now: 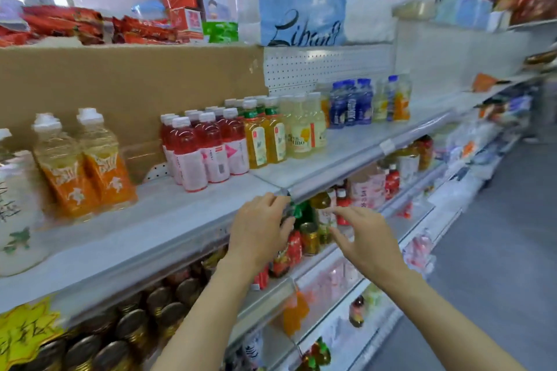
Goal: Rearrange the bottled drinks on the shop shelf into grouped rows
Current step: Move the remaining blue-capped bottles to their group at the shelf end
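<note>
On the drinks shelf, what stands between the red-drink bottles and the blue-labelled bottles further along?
In the head view, between the red-drink bottles and the blue-labelled bottles stand orange-yellow drinks with green collars, then pale yellow bottles.

The shelf looks like pale painted metal, smooth and faintly shiny, with a glossy clear plastic strip along its front edge. Behind it a matt brown cardboard sheet adjoins a perforated white metal panel. The red drink bottles are clear glossy plastic with paper-like labels. The jar lids below look like dull gold metal.
</note>
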